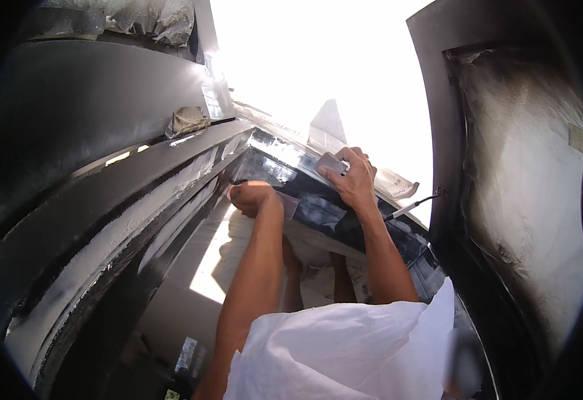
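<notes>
My right hand (pixel 357 175) grips a small grey-brown sanding block (pixel 331 164) between thumb and fingers. The block is at the upper edge of a dark car sill (pixel 318 210), which has pale, scuffed patches. To its left, my left hand (pixel 251 198) is bent in at the wrist with its fingers curled, close to the corner where the sill meets the door frame (pixel 228 153). Whatever those fingers hold, if anything, is hidden. Beside that wrist shows a flat mauve-brown patch (pixel 289 204); whether it is a loose sheet cannot be told.
An open dark door (pixel 438 133) with pale film over its middle stands at the right, joined by a rod-like door stay (pixel 401 211). Masking paper (pixel 328 123) lies beyond the sill. Dark body panels (pixel 91 100) curve along the left. My legs (pixel 293 273) show below.
</notes>
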The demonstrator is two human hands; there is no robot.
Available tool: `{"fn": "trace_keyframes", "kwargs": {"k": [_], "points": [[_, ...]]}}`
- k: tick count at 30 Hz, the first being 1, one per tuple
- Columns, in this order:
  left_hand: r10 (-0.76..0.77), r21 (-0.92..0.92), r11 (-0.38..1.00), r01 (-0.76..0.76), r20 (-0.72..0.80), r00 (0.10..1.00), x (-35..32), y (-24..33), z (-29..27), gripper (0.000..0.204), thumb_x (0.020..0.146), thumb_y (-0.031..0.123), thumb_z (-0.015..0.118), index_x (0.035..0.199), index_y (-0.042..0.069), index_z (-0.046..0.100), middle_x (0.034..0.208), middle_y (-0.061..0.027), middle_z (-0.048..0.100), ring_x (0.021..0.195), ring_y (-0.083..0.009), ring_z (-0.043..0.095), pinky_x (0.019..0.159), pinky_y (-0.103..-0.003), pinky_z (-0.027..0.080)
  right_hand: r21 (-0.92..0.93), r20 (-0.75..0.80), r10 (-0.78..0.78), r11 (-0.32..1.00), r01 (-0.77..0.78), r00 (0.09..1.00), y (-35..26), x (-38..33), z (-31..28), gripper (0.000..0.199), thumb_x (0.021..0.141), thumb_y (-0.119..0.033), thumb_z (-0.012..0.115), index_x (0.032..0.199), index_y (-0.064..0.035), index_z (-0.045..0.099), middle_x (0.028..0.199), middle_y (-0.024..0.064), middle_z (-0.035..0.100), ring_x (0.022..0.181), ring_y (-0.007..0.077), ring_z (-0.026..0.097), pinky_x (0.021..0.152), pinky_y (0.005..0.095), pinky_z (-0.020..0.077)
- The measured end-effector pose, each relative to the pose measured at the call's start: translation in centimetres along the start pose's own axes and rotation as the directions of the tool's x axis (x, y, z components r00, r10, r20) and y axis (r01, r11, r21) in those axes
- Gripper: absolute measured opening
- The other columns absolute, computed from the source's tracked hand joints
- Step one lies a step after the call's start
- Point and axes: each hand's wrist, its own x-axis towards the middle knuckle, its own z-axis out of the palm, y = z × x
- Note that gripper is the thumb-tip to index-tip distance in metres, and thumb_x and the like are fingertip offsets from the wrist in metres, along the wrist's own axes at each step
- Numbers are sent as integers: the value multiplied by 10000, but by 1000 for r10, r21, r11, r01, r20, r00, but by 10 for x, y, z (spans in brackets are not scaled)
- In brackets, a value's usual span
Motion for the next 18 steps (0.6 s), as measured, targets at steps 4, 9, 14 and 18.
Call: {"fn": "trace_keyframes", "kwargs": {"k": [4, 9, 14, 18], "points": [[-59, -65, 996, 60, 22, 998, -7, 6, -5, 364, 1007, 191, 370, 1152, -29, 621, 1135, -223, 701, 958, -384, 725, 796, -473, 615, -21, -111, -130, 991, 128, 985, -37, 29, 27, 307, 754, -237, 793, 958, -66, 641, 984, 150, 664, 986, 347, 623, 913, 481, 402], [-37, -29, 999, 35, -45, 998, 1, 1, 5, 365, 1008, 187, 364, 1169, -18, 621, 1117, -227, 707, 972, -386, 724, 817, -471, 612, 168, -246, -103, 975, 147, 964, -38, 38, 17, 263, 906, -111, 662, 1156, -91, 583, 948, 158, 724, 907, 367, 705, 790, 430, 529], [-117, -78, 991, 113, -54, 992, -6, 9, 0, 333, 993, 232, 425, 1016, 9, 672, 1033, -200, 725, 947, -391, 712, 819, -478, 570, 139, 4, -230, 964, 227, 973, -19, 28, 23, 432, 835, -216, 758, 1245, -196, 622, 1042, 121, 723, 998, 368, 678, 852, 463, 513], [-132, -83, 988, 130, -10, 991, -11, 13, -10, 341, 1008, 217, 391, 1074, -2, 644, 1064, -198, 726, 968, -382, 727, 843, -468, 605, 70, 129, -90, 994, 81, 988, -31, 29, 11, 487, 769, -274, 817, 1219, -198, 644, 1078, 99, 722, 1044, 340, 671, 887, 467, 506]]}}
